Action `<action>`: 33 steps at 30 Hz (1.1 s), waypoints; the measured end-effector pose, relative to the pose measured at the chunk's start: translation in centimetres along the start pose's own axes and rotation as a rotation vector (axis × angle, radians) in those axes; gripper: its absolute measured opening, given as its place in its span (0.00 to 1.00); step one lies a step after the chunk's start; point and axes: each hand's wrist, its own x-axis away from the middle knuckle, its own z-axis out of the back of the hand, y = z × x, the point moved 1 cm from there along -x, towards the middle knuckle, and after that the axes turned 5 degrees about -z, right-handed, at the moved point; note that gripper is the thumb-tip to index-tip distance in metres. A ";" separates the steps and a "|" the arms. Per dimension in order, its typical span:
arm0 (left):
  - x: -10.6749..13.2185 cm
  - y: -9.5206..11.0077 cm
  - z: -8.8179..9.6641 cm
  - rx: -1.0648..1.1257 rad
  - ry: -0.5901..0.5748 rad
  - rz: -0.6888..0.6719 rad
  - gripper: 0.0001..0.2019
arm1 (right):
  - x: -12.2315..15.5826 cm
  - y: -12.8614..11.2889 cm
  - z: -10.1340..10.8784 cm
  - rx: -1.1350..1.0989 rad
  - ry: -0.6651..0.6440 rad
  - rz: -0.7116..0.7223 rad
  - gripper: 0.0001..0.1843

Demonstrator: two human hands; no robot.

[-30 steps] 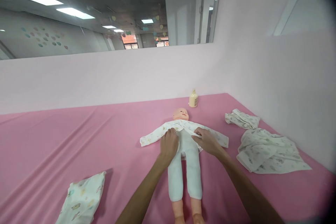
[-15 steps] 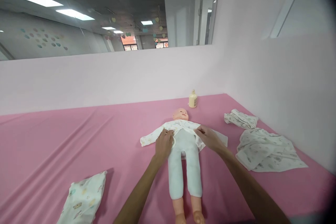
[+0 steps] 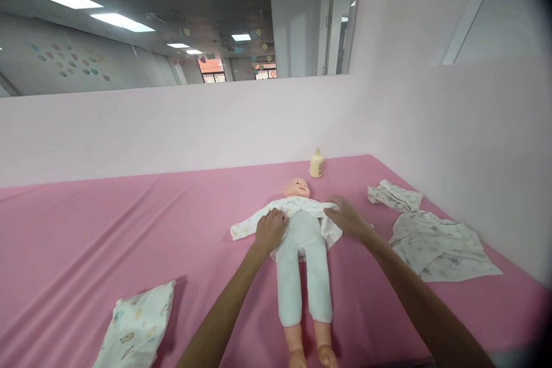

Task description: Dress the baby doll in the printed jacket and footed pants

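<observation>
A baby doll (image 3: 302, 253) lies face up on the pink sheet (image 3: 107, 241), head toward the wall. It wears a white patterned top (image 3: 297, 206) and pale blue-white trousers. My left hand (image 3: 269, 230) is closed on the top's edge at the doll's left side. On the other side my right hand (image 3: 347, 218) grips the top's other flap and holds it spread outward. The top is open down the front.
A cream bottle (image 3: 317, 163) stands by the back wall beyond the doll's head. Two patterned white cloths (image 3: 435, 241) lie at the right near the side wall. A folded patterned cloth (image 3: 138, 328) lies at the near left.
Both hands have drawn apart sideways, my right hand farther right, pulling the top's flaps open over the doll's chest.
</observation>
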 end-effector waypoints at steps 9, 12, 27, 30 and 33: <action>-0.1 -0.1 -1.3 0.508 0.180 0.189 0.13 | 0.3 0.3 -0.8 0.148 -0.098 -0.056 0.11; 0.2 -0.4 -1.9 0.508 0.182 0.150 0.14 | 0.5 0.5 -1.9 0.237 -0.145 -0.042 0.10; 1.3 -2.8 -0.8 0.172 0.147 -0.107 0.20 | 1.4 0.4 -3.7 0.115 -0.247 0.049 0.09; 1.1 -3.0 -1.1 0.116 0.213 -0.159 0.21 | 1.6 0.2 -3.3 0.081 -0.244 0.044 0.09; 0.9 -3.1 -1.1 0.093 0.228 -0.249 0.21 | 1.7 0.0 -3.1 0.057 -0.240 0.027 0.07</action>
